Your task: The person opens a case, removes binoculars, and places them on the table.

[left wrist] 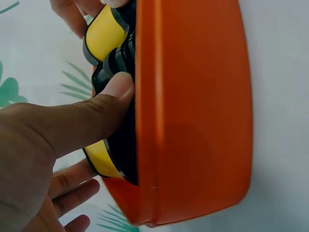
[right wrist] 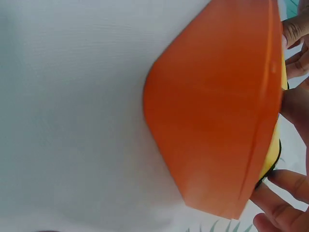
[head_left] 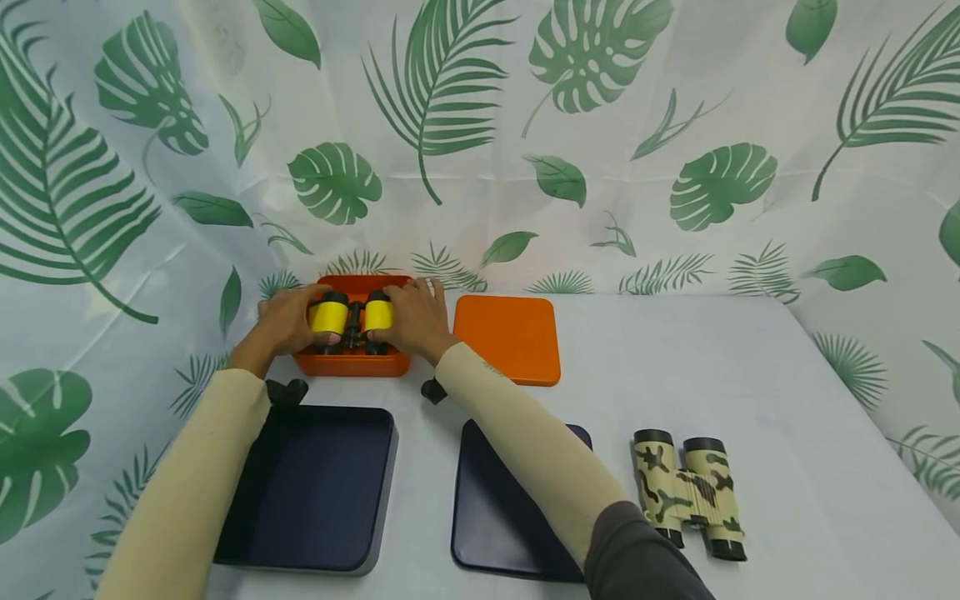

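Observation:
Yellow and black binoculars (head_left: pixel 328 317) sit within the orange box (head_left: pixel 352 367) at the back left of the table. My left hand (head_left: pixel 288 321) grips their left barrel, its thumb (left wrist: pixel 108 96) across the near side in the left wrist view. The right barrel is between the thumb and fingers of my right hand (head_left: pixel 417 318). In the right wrist view the box wall hides most of the binoculars, leaving a strip of yellow barrel (right wrist: pixel 273 152) beside the fingers.
An orange lid (head_left: pixel 507 340) lies right of the box. Nearer me are a dark blue open box (head_left: pixel 315 492) and a dark blue lid (head_left: pixel 502 517), partly under my right forearm. Camouflage binoculars (head_left: pixel 688 493) lie at the right.

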The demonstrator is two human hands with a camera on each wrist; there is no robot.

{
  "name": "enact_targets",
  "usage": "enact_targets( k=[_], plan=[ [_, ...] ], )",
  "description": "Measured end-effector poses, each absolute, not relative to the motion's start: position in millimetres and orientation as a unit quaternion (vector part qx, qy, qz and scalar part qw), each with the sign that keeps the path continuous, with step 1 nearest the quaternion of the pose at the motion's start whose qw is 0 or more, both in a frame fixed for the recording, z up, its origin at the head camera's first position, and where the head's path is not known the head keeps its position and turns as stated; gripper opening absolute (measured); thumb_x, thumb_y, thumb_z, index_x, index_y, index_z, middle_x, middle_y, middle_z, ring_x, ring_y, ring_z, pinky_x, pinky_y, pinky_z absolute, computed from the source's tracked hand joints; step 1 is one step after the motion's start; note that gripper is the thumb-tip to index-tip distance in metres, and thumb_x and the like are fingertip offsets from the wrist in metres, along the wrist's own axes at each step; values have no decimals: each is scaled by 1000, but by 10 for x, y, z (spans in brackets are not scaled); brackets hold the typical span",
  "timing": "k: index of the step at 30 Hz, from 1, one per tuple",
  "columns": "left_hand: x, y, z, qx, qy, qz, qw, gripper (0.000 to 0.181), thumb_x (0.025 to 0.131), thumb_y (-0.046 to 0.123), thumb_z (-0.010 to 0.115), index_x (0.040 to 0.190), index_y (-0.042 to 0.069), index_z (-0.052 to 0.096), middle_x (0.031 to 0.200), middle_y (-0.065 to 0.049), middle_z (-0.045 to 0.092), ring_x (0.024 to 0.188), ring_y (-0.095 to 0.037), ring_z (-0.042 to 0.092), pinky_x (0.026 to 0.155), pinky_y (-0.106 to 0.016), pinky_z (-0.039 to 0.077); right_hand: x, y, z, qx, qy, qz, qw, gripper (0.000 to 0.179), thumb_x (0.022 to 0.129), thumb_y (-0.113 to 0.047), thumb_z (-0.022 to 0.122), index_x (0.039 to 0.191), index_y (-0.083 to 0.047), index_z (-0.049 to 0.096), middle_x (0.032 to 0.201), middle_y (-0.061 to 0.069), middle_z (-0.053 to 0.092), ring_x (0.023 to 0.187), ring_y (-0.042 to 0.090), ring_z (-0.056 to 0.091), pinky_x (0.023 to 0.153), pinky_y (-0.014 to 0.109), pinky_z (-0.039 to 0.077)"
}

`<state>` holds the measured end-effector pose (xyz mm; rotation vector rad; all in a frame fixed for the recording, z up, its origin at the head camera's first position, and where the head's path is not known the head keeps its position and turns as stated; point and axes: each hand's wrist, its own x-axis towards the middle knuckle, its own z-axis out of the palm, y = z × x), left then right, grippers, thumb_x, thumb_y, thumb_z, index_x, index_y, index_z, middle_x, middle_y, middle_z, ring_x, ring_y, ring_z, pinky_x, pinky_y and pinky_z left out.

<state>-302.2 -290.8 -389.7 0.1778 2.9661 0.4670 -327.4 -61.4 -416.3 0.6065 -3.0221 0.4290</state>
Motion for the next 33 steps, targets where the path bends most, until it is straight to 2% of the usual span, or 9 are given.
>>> enact_targets(
  k=[8,14,22,26,33],
  plan=[
    [-3013,-2910,-3804,59,980,184,50,91,93,33,84,164,7,33,157,-32,46,143,-54,41,112,-73,28,-3238,-540,-4018,205,-965,162,39,85,87,-67,78,157,-24,54,151,-1,63,141,25,48,122,46,32],
    [-2966,-2864,-3708,66,977,197,38,93,92,34,85,164,7,33,156,-33,47,143,-55,39,113,-75,26,-3237,-476,-3950,207,-962,169,54,84,87,-67,79,156,-25,54,142,-1,66,131,23,51,113,42,38],
    [-2927,-2784,-3609,65,970,232,21,93,89,32,89,163,11,37,157,-33,45,145,-54,35,118,-75,21,-3218,-377,-3880,199,-956,205,68,83,84,-62,84,154,-26,57,140,-1,68,130,24,51,112,43,38],
    [-2907,-2744,-3585,60,969,241,17,95,86,33,91,163,11,38,156,-33,47,145,-54,35,120,-75,18,-3199,-314,-3855,198,-955,209,67,84,84,-62,84,154,-26,56,145,1,66,137,26,50,118,46,36],
    [-2866,-2654,-3588,59,967,247,4,95,84,35,91,160,10,41,150,-30,52,141,-51,40,121,-73,20,-3160,-176,-3842,203,-952,216,69,84,83,-62,85,154,-26,57,144,0,66,129,23,51,113,46,40]
  ],
)
